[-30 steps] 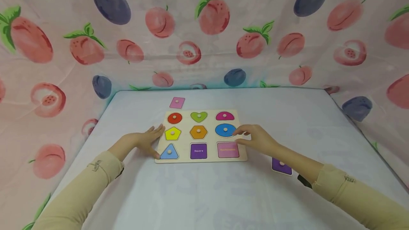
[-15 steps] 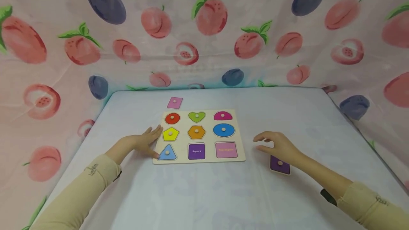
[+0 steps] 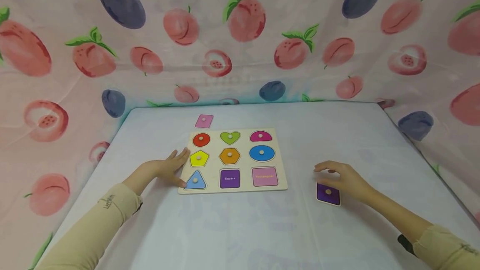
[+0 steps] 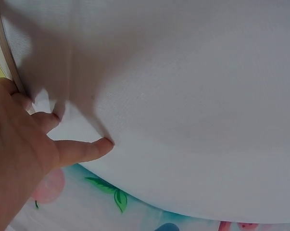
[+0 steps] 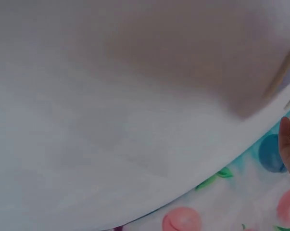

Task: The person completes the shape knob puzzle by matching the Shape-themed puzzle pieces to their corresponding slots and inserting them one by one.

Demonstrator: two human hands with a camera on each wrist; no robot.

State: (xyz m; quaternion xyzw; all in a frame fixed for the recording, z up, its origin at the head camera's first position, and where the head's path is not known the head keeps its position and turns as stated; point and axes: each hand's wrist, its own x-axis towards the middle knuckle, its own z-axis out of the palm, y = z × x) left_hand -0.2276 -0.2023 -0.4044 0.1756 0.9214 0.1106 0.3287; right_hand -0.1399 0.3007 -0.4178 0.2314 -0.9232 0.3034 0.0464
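A cream wooden peg puzzle board lies flat on the table. My left hand rests spread at its left edge, thumb near the blue triangle. In the left wrist view the left fingers extend over the white cloth. My right hand is beside a purple square piece right of the board, its thumb overlapping the piece's top edge. The fingers are slightly bent around nothing. Two board spaces show printed words: the purple "Square" space and the pink "Rectangular" space.
A pink rectangular piece with a knob lies behind the board's back left corner. Other knobbed shapes sit in the board, such as the red circle and blue oval. Fruit-print cloth hangs behind the table.
My right hand has left the blue oval at the board's right side, moving right and nearer to me, to the purple square piece. The left hand stays on the board's edge.
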